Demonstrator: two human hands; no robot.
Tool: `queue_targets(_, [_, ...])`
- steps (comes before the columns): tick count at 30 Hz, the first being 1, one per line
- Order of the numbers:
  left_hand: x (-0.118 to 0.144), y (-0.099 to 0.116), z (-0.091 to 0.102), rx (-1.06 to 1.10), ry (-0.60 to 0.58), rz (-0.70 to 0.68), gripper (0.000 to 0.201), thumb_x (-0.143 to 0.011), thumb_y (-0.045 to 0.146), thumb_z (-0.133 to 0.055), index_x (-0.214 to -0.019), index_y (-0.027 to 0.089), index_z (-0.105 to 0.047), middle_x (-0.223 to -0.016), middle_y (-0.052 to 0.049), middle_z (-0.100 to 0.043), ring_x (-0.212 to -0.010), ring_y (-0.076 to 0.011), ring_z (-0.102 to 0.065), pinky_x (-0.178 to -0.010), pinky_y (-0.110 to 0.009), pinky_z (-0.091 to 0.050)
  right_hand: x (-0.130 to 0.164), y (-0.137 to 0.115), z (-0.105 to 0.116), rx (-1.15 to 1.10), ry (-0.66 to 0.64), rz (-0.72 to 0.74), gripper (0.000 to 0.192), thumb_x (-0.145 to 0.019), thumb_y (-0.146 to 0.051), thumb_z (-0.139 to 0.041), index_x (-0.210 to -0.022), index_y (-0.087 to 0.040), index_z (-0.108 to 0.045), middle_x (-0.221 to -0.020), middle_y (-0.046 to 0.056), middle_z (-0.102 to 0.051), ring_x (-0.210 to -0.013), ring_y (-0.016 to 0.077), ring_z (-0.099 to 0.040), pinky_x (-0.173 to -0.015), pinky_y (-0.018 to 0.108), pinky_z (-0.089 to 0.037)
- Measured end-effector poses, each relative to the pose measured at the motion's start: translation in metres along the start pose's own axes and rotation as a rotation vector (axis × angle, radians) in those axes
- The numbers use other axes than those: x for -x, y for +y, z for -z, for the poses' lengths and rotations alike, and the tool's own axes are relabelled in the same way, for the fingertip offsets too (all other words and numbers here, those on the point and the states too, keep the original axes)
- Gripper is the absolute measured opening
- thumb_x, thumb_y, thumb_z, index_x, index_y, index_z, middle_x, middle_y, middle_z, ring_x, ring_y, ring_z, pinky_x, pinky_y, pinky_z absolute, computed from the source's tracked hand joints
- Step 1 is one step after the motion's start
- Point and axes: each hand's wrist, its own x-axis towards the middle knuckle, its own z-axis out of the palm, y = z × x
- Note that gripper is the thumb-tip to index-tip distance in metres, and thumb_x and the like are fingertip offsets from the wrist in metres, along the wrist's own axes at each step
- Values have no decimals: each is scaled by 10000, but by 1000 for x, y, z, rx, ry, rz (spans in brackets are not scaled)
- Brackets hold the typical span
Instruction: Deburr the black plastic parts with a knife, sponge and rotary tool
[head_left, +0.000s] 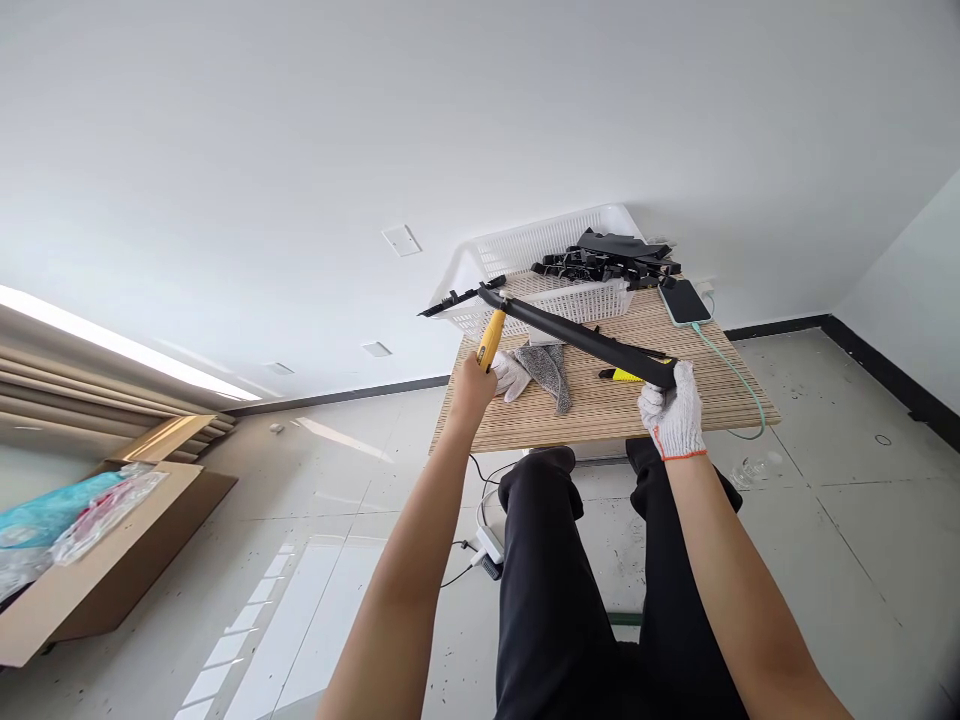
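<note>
My bare left hand is closed round a yellow-handled tool, whose upper end meets a long black plastic strip. The kind of tool is hard to make out, as its tip is hidden at the strip. In a white knit glove with an orange cuff, my right hand grips the strip's near right end. The strip slants above the table, its far end up and to the left. Beside my left hand lie a white glove and a grey cloth. A yellow and black tool rests partly under the strip.
A white plastic basket holding several black plastic parts stands at the back of the slatted wooden table. At right, a phone is plugged into a green cable. A cardboard box sits on the floor at left.
</note>
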Motion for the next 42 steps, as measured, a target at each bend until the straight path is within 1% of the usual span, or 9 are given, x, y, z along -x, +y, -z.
queue_targets(7, [19,6,-7,18,-37,-51,205,-893,164,-532,-1096,171,-559,-907,-97,-670,-690,-192,-609,-560,-281,-391,-2,1,1,-23,2,12,415,-829,-579,-739,-810,-200,-572,-571,-79,-432,-395,35,-357,-298,136,-320])
queue_targets(11, [42,15,-25,-22,-120,-153,201,-915,183,-538,-1114,166,-560,-907,-111,-677,-764,-223,-650,-603,-291,-408,-3,1,1,-33,16,-1,407,-832,-566,-740,-805,-199,-566,-575,-76,-434,-398,37,-368,-300,137,-329])
queue_targets(15, [68,29,-47,-94,-187,-230,195,-898,155,-538,-1088,192,-564,-889,-98,-694,-845,-252,-685,-673,-304,-445,-4,1,1,-33,10,4,412,-826,-568,-750,-812,-201,-562,-581,-74,-443,-402,36,-386,-307,130,-337])
queue_targets(19, [85,41,-59,-133,-262,-269,217,-892,148,-536,-1100,202,-563,-935,-112,-723,-910,-275,-710,-734,-322,-474,-5,1,0,-38,22,8,413,-842,-581,-732,-816,-212,-548,-568,-81,-441,-390,33,-375,-302,124,-324])
queue_targets(28, [100,51,-62,-169,-325,-294,261,-917,165,-512,-1174,207,-533,-927,-120,-737,-904,-302,-733,-697,-329,-474,-4,1,-1,-40,33,6,390,-852,-555,-726,-812,-198,-576,-557,-80,-463,-384,31,-378,-299,133,-315])
queue_targets(32, [111,60,-66,-201,-346,-332,274,-916,148,-510,-1181,206,-545,-967,-126,-743,-963,-300,-731,-742,-333,-497,-4,1,-1,-46,43,4,386,-842,-551,-732,-810,-195,-587,-555,-82,-460,-380,29,-372,-299,132,-314])
queue_targets(36, [120,69,-69,-197,-390,-356,324,-909,153,-527,-1231,196,-532,-986,-139,-743,-966,-315,-728,-753,-353,-512,-1,0,-6,-67,64,10,340,-881,-526,-690,-859,-193,-628,-568,-71,-494,-376,28,-377,-299,123,-315])
queue_targets(39, [124,73,-67,-194,-427,-387,334,-898,148,-538,-1229,187,-528,-990,-144,-744,-949,-319,-730,-742,-356,-512,1,0,-8,-76,96,8,337,-872,-522,-702,-845,-194,-631,-564,-70,-495,-373,28,-380,-290,119,-298])
queue_targets(42, [124,75,-62,-221,-422,-394,330,-900,142,-531,-1226,196,-522,-983,-134,-741,-926,-308,-731,-711,-338,-504,0,0,-7,-76,78,8,343,-865,-527,-709,-846,-191,-643,-561,-71,-487,-381,29,-388,-297,122,-308])
